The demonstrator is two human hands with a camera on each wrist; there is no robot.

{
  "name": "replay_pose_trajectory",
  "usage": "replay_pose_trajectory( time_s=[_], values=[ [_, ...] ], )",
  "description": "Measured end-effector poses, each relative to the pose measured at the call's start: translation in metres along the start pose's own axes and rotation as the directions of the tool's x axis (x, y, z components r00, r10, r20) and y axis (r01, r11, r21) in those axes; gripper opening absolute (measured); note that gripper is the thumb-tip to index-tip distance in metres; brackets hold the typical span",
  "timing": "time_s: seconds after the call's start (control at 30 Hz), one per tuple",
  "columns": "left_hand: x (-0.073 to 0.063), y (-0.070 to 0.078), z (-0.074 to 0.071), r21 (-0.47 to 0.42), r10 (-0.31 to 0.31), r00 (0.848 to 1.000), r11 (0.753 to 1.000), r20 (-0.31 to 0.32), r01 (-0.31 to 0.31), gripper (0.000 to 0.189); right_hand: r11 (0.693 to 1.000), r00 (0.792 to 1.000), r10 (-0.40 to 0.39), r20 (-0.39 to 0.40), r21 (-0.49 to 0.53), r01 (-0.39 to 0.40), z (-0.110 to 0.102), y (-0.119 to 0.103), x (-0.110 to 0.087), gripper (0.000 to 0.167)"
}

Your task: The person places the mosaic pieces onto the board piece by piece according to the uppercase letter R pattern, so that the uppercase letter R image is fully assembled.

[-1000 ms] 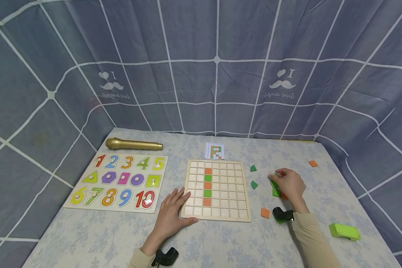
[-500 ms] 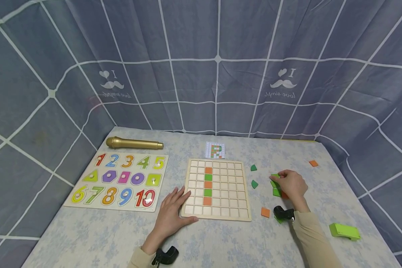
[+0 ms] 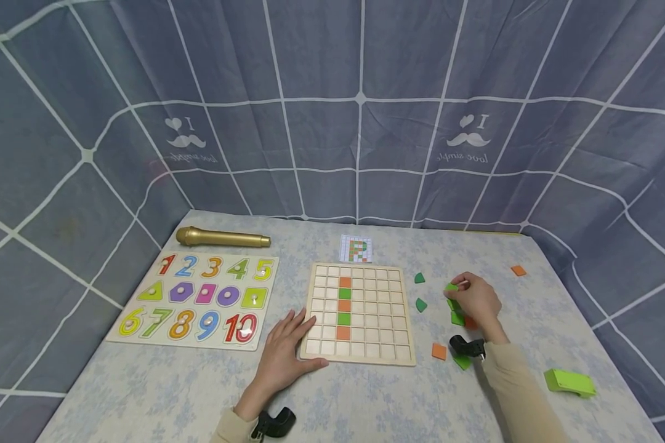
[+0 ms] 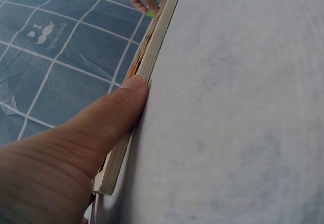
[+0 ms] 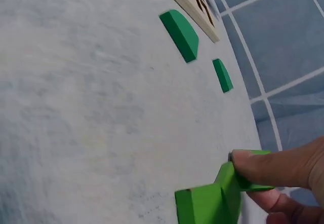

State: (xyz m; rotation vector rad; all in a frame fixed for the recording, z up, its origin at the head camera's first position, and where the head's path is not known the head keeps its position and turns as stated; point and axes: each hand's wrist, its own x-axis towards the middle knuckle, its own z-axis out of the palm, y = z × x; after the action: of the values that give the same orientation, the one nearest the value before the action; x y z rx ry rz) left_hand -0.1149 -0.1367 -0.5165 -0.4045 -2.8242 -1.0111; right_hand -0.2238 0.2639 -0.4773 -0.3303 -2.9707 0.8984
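My left hand (image 3: 281, 358) lies at the near left corner of the wooden grid board (image 3: 377, 362), fingers spread along its left side. In the left wrist view the thumb (image 4: 109, 110) presses the board's edge. One column of the board carries orange and green square tiles (image 3: 344, 306). To the right of the board, my right hand (image 3: 478, 303) pinches a light green tile (image 5: 255, 183) between thumb and fingers, over other green tiles (image 5: 202, 203). An orange tile (image 3: 470, 322) shows partly beneath this hand.
Two dark green quarter-round pieces (image 3: 420, 304) lie between board and right hand. Orange tiles (image 3: 439, 351) and a green one (image 3: 462, 362) are scattered about. A pattern card (image 3: 356, 249), number puzzle (image 3: 194, 301), gold microphone (image 3: 223, 237) and green block (image 3: 569, 383) surround the work.
My right hand has shifted slightly, first right, then back left and a little away from me, over the green tiles. The left hand has stayed in place on the board.
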Motion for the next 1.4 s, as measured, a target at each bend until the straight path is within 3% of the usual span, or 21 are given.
replay_pose_trajectory(
  time_s=[0.17, 0.27, 0.47, 0.57, 0.7, 0.83, 0.93, 1.2, 1.4],
  values=[
    [-0.001, -0.001, 0.002, 0.011, 0.002, 1.000, 1.000, 0.003, -0.002, 0.087, 0.993, 0.988, -0.114, -0.101, -0.025, 0.112, 0.004, -0.013, -0.016, 0.017],
    [-0.001, -0.002, 0.002, 0.013, 0.001, 1.000, 1.000, 0.001, -0.001, 0.087, 0.986, 0.979, -0.166, -0.119, 0.016, 0.169, 0.010, -0.027, -0.029, 0.018],
    [0.000, -0.002, 0.002, 0.014, 0.007, 1.000, 1.000, -0.007, -0.007, 0.087, 0.942, 0.959, -0.284, -0.009, 0.183, 0.281, 0.028, -0.056, -0.053, 0.020],
    [0.000, -0.002, 0.002, 0.009, 0.011, 1.000, 1.000, -0.009, -0.011, 0.087, 0.908, 0.934, -0.348, 0.085, 0.280, 0.312, 0.039, -0.069, -0.065, 0.021],
    [0.000, -0.002, 0.002, 0.007, 0.011, 1.000, 1.000, -0.007, -0.011, 0.087, 0.860, 0.881, -0.435, 0.185, 0.376, 0.346, 0.053, -0.084, -0.079, 0.019],
    [0.000, -0.002, 0.003, 0.012, 0.003, 1.000, 1.000, -0.002, -0.003, 0.087, 0.822, 0.827, -0.514, 0.229, 0.407, 0.399, 0.067, -0.096, -0.090, 0.018],
    [0.000, -0.002, 0.002, 0.008, 0.000, 1.000, 1.000, -0.001, 0.000, 0.087, 0.808, 0.799, -0.546, 0.251, 0.408, 0.425, 0.076, -0.103, -0.096, 0.020],
    [-0.001, -0.002, 0.002, 0.006, 0.011, 1.000, 1.000, -0.012, -0.011, 0.086, 0.785, 0.751, -0.604, 0.266, 0.358, 0.505, 0.093, -0.118, -0.103, 0.020],
    [-0.001, -0.001, 0.000, -0.006, 0.010, 1.000, 1.000, -0.015, -0.010, 0.085, 0.777, 0.741, -0.620, 0.257, 0.333, 0.535, 0.095, -0.123, -0.105, 0.017]
  ],
)
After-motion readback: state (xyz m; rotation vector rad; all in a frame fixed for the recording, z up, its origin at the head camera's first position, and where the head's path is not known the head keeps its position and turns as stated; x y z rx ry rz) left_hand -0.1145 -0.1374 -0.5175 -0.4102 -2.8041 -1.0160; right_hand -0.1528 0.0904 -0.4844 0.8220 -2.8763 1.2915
